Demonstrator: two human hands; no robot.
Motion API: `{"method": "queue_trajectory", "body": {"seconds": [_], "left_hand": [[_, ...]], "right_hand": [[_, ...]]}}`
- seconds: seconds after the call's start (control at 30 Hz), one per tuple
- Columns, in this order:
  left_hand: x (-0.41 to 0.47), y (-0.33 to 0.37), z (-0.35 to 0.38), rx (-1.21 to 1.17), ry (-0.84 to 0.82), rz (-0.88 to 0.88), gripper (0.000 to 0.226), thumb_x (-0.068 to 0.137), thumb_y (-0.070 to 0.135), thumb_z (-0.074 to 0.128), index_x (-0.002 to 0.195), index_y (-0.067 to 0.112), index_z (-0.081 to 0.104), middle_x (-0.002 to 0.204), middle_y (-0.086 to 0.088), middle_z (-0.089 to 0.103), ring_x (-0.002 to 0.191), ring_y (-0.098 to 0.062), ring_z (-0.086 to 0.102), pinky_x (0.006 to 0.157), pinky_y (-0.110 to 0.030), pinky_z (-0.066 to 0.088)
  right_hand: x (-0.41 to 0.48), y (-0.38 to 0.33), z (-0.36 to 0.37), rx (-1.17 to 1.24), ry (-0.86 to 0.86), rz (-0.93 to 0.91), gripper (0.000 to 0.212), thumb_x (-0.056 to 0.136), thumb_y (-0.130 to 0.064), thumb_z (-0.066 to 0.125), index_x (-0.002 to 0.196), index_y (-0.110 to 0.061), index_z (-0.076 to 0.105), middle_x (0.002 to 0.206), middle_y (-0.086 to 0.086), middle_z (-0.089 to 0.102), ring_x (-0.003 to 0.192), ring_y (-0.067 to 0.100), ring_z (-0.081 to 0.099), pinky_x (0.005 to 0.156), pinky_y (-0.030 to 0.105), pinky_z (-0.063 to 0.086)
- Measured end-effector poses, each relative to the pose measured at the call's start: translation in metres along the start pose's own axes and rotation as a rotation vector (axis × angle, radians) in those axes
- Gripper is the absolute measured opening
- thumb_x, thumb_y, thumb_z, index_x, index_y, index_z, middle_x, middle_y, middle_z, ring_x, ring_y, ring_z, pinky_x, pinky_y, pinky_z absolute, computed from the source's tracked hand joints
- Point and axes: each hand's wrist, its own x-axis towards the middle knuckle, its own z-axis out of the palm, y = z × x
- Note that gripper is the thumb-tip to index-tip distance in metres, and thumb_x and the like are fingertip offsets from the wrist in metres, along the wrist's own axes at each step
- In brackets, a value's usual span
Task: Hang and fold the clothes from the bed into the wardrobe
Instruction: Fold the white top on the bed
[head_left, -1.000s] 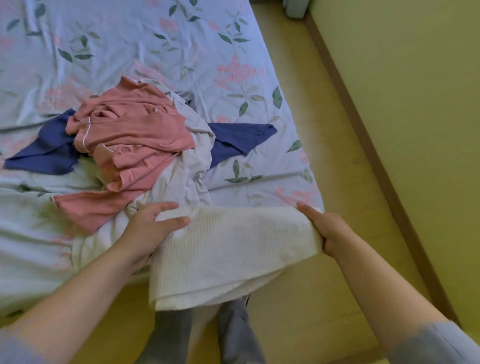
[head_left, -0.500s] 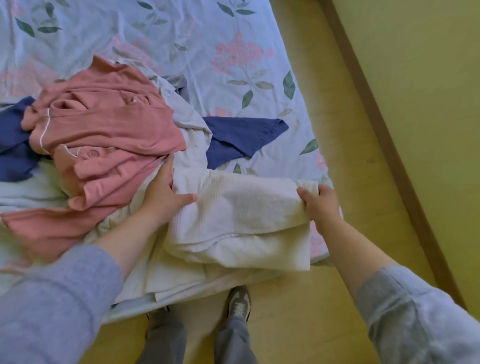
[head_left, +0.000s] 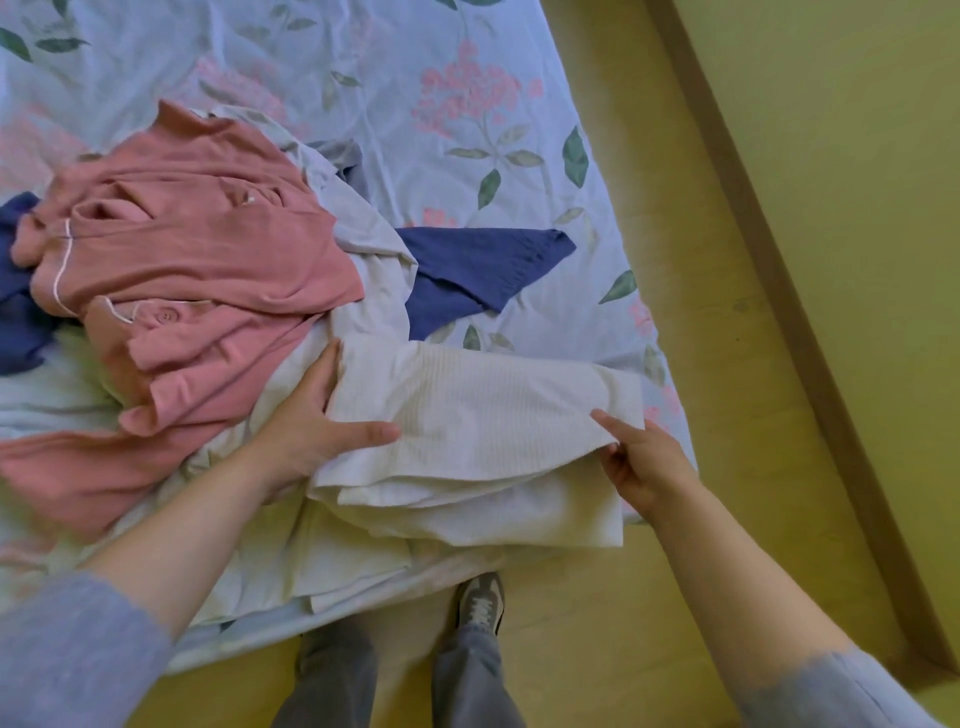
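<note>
A cream ribbed garment (head_left: 483, 415) lies folded over itself at the bed's near edge. My left hand (head_left: 311, 421) lies flat along its left side, fingers straight, thumb resting on the cloth. My right hand (head_left: 639, 457) holds the garment's right edge, index finger stretched over the top and the other fingers tucked under the fold. Behind them is a pile: a pink buttoned garment (head_left: 197, 249) on top, a pale grey one (head_left: 374, 291) under it, and a dark blue one (head_left: 483, 265) poking out to the right.
The bed has a light blue floral sheet (head_left: 467, 104). My legs and a grey shoe (head_left: 480, 603) stand on the wooden floor (head_left: 675, 208) right of the bed. A yellow-green wall with a brown skirting board (head_left: 779, 286) runs along the right. No wardrobe is in view.
The cream garment's near half was lifted off the bed's edge and folded over onto the bed. Both hands moved forward with it; my right hand has since slid back toward the near right corner.
</note>
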Motion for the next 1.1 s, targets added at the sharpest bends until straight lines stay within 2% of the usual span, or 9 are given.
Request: {"method": "queue_trajectory", "body": {"seconds": [0.13, 0.23, 0.33, 0.43, 0.5, 0.57, 0.7, 0.87, 1.1], "left_hand": [[-0.002, -0.017, 0.019, 0.193, 0.149, 0.026, 0.131, 0.056, 0.029, 0.092, 0.156, 0.021, 0.007, 0.161, 0.008, 0.017, 0.145, -0.009, 0.021, 0.112, -0.024, 0.021], [0.001, -0.025, 0.029, 0.215, 0.225, 0.027, 0.131, 0.061, 0.02, 0.091, 0.156, 0.019, 0.001, 0.162, 0.006, 0.013, 0.143, -0.008, 0.019, 0.109, -0.022, 0.02], [-0.002, -0.031, 0.03, 0.239, 0.3, -0.021, 0.134, 0.061, 0.025, 0.091, 0.155, 0.021, -0.004, 0.161, -0.002, 0.018, 0.145, -0.02, 0.026, 0.11, -0.028, 0.025], [-0.004, -0.033, 0.031, 0.269, 0.334, -0.052, 0.134, 0.06, 0.033, 0.091, 0.155, 0.022, -0.003, 0.16, -0.007, 0.022, 0.143, -0.025, 0.03, 0.11, -0.035, 0.029], [-0.005, -0.033, 0.033, 0.293, 0.354, -0.043, 0.132, 0.06, 0.035, 0.091, 0.156, 0.02, 0.001, 0.159, -0.007, 0.023, 0.142, -0.026, 0.03, 0.111, -0.037, 0.029], [-0.004, -0.034, 0.037, 0.296, 0.37, -0.027, 0.125, 0.061, 0.033, 0.091, 0.154, 0.015, 0.01, 0.155, -0.009, 0.031, 0.139, -0.027, 0.035, 0.109, -0.039, 0.034], [-0.004, -0.032, 0.043, 0.233, 0.363, -0.032, 0.104, 0.055, 0.038, 0.084, 0.142, 0.014, 0.032, 0.14, -0.009, 0.045, 0.129, -0.028, 0.044, 0.103, -0.045, 0.041], [0.004, -0.026, 0.039, 0.197, 0.319, -0.108, 0.122, 0.045, 0.065, 0.083, 0.144, 0.014, 0.033, 0.144, -0.003, 0.046, 0.132, -0.023, 0.045, 0.108, -0.046, 0.04], [0.024, -0.024, 0.042, 0.265, 0.34, -0.276, 0.125, 0.051, 0.071, 0.079, 0.144, 0.004, 0.031, 0.148, -0.012, 0.041, 0.134, -0.029, 0.042, 0.106, -0.041, 0.039]], "right_hand": [[0.002, 0.024, 0.004, -0.527, 0.204, -0.223, 0.02, 0.084, -0.017, 0.073, 0.1, -0.011, 0.064, 0.099, 0.007, 0.069, 0.087, 0.022, 0.064, 0.07, 0.032, 0.051], [0.005, 0.026, 0.009, -0.59, 0.252, -0.283, 0.02, 0.085, -0.02, 0.072, 0.1, -0.013, 0.062, 0.093, 0.0, 0.066, 0.092, 0.025, 0.062, 0.075, 0.033, 0.046], [-0.001, 0.024, 0.015, -0.698, 0.315, -0.305, 0.024, 0.085, -0.021, 0.071, 0.104, -0.013, 0.058, 0.09, -0.005, 0.059, 0.1, 0.028, 0.061, 0.074, 0.032, 0.041], [-0.018, 0.022, 0.024, -1.019, 0.442, -0.609, 0.051, 0.085, -0.015, 0.069, 0.132, -0.01, 0.05, 0.125, 0.007, 0.055, 0.125, 0.031, 0.048, 0.098, 0.04, 0.041], [-0.03, 0.026, 0.039, -1.209, 0.318, -0.931, 0.06, 0.089, -0.015, 0.066, 0.144, -0.01, 0.043, 0.148, 0.012, 0.042, 0.14, 0.031, 0.034, 0.116, 0.046, 0.026], [-0.036, 0.034, 0.062, -1.337, 0.137, -1.043, 0.059, 0.095, -0.023, 0.058, 0.15, -0.017, 0.036, 0.159, 0.01, 0.026, 0.149, 0.031, 0.018, 0.121, 0.052, 0.011], [-0.023, 0.06, 0.103, -1.507, -0.072, -0.886, 0.062, 0.101, -0.053, 0.028, 0.156, -0.036, 0.003, 0.164, -0.001, -0.012, 0.148, 0.032, -0.019, 0.115, 0.059, -0.012], [0.005, 0.089, 0.097, -1.714, -0.022, -0.772, 0.065, 0.101, -0.057, 0.016, 0.147, -0.038, -0.025, 0.161, -0.003, -0.024, 0.146, 0.031, -0.028, 0.11, 0.07, -0.012], [0.017, 0.075, 0.074, -1.73, -0.016, -0.775, 0.069, 0.094, -0.068, 0.014, 0.149, -0.043, -0.02, 0.159, -0.006, -0.028, 0.145, 0.025, -0.03, 0.111, 0.067, -0.016]]}}
